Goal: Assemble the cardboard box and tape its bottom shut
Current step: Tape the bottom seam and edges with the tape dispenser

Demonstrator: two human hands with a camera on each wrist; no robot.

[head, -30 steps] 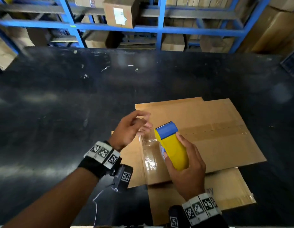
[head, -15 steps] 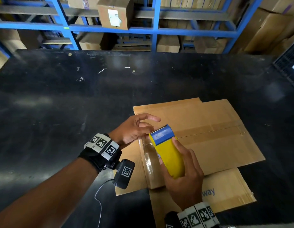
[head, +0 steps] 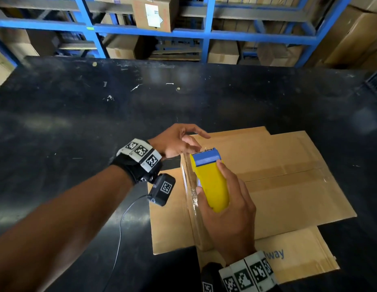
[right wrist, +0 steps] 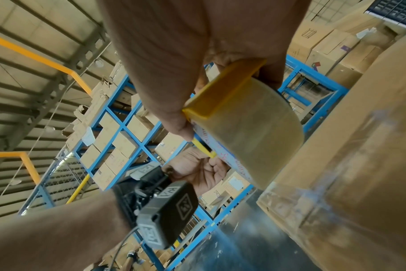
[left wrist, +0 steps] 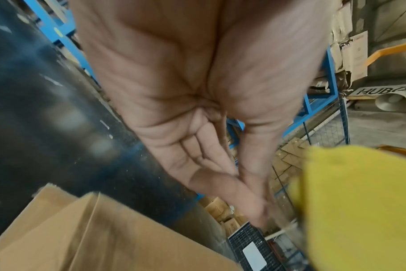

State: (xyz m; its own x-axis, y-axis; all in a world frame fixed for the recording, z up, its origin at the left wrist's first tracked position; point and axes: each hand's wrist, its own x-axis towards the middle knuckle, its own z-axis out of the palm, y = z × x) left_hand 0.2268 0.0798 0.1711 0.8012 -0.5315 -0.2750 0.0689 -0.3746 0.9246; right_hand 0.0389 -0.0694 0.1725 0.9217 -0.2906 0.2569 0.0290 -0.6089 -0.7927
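A brown cardboard box [head: 278,203] lies on the black table with a taped seam across its top face. A glossy strip of clear tape [head: 192,199] runs along its left part. My right hand [head: 236,199] grips a yellow tape dispenser [head: 210,182] with a blue blade end, held over that strip. The right wrist view shows the clear tape roll [right wrist: 250,132] in the dispenser, just above the box [right wrist: 359,165]. My left hand [head: 191,144] is at the blade end. Its thumb and fingers [left wrist: 250,201] pinch together on the tape's end beside the dispenser [left wrist: 359,201].
A second cardboard piece [head: 299,262] with blue print lies under the box at the near edge. The black table [head: 99,123] stretches left and back. Blue shelving [head: 204,34] stacked with cartons stands behind it. A wrist camera cable [head: 120,228] hangs under my left forearm.
My left hand has moved from open beside the dispenser to its blade end and pinched there. My right hand has carried the dispenser a little farther along the box's left part.
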